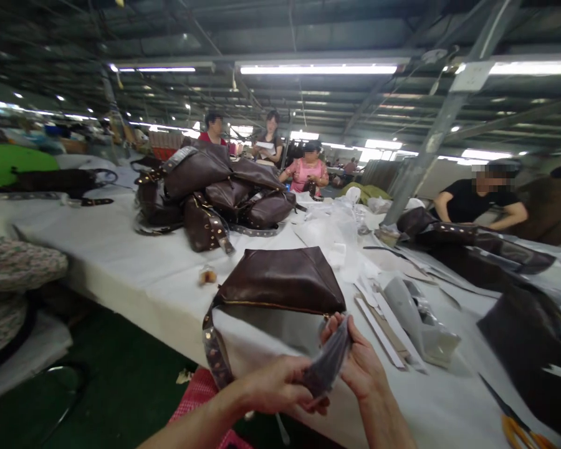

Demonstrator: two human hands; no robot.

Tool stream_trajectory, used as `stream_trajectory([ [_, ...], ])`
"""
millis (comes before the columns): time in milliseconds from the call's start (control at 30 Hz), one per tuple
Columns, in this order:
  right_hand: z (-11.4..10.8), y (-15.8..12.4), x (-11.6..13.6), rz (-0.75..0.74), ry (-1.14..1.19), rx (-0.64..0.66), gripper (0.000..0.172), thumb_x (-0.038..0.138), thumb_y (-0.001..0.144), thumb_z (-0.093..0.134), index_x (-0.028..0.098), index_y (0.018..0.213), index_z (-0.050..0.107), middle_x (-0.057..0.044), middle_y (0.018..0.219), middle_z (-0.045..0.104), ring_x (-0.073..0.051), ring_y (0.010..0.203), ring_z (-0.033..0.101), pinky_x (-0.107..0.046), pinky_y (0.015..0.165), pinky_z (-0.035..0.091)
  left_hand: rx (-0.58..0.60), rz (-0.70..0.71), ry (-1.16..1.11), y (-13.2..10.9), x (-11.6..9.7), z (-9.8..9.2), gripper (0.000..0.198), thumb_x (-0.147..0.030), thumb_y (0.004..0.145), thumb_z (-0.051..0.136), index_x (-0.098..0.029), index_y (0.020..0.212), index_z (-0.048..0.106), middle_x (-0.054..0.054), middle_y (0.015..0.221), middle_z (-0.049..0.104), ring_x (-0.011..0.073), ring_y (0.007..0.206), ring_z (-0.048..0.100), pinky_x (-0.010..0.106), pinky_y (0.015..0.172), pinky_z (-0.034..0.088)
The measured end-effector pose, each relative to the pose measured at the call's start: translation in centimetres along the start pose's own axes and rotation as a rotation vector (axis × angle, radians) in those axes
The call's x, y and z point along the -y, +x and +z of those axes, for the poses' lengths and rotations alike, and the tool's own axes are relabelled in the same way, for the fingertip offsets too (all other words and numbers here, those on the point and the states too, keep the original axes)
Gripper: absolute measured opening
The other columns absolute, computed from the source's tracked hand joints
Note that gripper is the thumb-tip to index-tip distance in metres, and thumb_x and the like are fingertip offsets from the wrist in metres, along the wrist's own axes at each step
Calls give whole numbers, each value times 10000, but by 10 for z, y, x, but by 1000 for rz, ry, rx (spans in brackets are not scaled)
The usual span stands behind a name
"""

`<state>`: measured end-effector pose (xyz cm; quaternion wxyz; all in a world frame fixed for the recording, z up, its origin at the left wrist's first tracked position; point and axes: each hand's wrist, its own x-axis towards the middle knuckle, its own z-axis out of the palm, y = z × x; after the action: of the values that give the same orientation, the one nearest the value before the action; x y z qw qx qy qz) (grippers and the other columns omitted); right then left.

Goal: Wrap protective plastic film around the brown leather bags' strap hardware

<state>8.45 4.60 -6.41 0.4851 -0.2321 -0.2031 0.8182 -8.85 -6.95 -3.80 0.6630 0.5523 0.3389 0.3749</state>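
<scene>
A dark brown leather handbag [280,280] lies on the white-covered table in front of me, its gold zip edge facing me. Its studded strap [212,343] loops down from the left side toward my hands. At the table's near edge, my left hand [285,380] is closed on the lower end of a dark strap section in clear plastic film [330,362]. Higher up, my right hand [355,358] grips the same section near the bag's right corner, fingers curled around it. Part of the strap is hidden behind my hands.
A pile of brown handbags [215,193] stands farther back on the table [98,249]. To the right are a tape dispenser [421,324], card strips [383,330], and orange-handled scissors [518,430]. Several people work around the table; a metal post [421,162] rises at the right.
</scene>
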Motion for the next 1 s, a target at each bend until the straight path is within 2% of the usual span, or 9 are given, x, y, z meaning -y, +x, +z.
stream_trajectory([
  [100, -22, 13, 8, 41, -23, 39, 66, 198, 858, 660, 217, 807, 698, 21, 734, 749, -147, 713, 722, -329, 738, 603, -30, 116, 271, 11, 6, -3, 208, -117, 745, 541, -185, 901, 660, 36, 838, 695, 218, 844, 657, 322, 786, 488],
  [300, -58, 43, 23, 115, 109, -72, 97, 153, 870, 634, 190, 811, 702, 16, 754, 755, -130, 687, 716, -280, 678, 597, -212, 77, 565, 17, 18, -12, 378, -136, 718, 596, -209, 1088, 627, 35, 970, 695, 204, 885, 638, 269, 776, 471],
  [367, -64, 51, 26, 127, 121, -117, 149, 144, 902, 582, 183, 827, 705, 3, 773, 760, -134, 701, 718, -284, 673, 597, -331, 102, 587, -2, 19, -20, 397, -150, 739, 581, -210, 1131, 598, 48, 1035, 678, 189, 898, 621, 258, 795, 458],
  [467, -66, 59, 30, 146, 123, -157, 238, 131, 946, 493, 165, 841, 704, -18, 770, 761, -132, 701, 720, -288, 672, 600, -589, 57, 554, -46, 28, -45, 188, -213, 807, 516, -187, 964, 618, 48, 945, 663, 186, 888, 595, 260, 793, 443],
  [567, -66, 67, 34, 163, 111, -165, 319, 144, 973, 425, 158, 804, 695, -25, 747, 755, -127, 692, 718, -286, 677, 601, -740, -66, 392, -89, 56, -79, 222, -377, 846, 470, -183, 824, 574, 7, 716, 600, 169, 691, 560, 264, 661, 442],
  [667, -67, 76, 39, 197, 84, -196, 410, 178, 1001, 338, 158, 775, 679, -29, 734, 745, -125, 694, 713, -290, 687, 605, -886, -144, 255, -118, 90, -97, 283, -445, 764, 569, -181, 865, 574, 24, 785, 620, 197, 748, 579, 293, 706, 459],
  [833, -65, 90, 47, 194, -208, -274, 359, 294, 987, 396, 151, 784, 655, -51, 704, 720, -154, 660, 702, -288, 659, 609, -718, -68, 147, -113, 115, -83, 411, -358, 683, 674, -180, 1048, 613, 84, 1087, 656, 268, 1033, 571, 352, 928, 424],
  [900, -64, 92, 48, 155, -357, -290, 324, 318, 970, 432, 147, 802, 651, -67, 728, 723, -164, 656, 701, -286, 647, 607, -685, -67, 147, -97, 120, -75, 350, -348, 687, 676, -181, 991, 637, 68, 1057, 671, 268, 1039, 562, 344, 931, 421],
  [1000, -68, 94, 51, -12, -643, -313, 265, 350, 904, 530, 146, 783, 647, -74, 722, 716, -185, 646, 696, -307, 632, 601, -796, -175, 181, -73, 131, -66, 233, -387, 727, 625, -161, 781, 637, 55, 851, 683, 251, 893, 589, 324, 819, 452],
])
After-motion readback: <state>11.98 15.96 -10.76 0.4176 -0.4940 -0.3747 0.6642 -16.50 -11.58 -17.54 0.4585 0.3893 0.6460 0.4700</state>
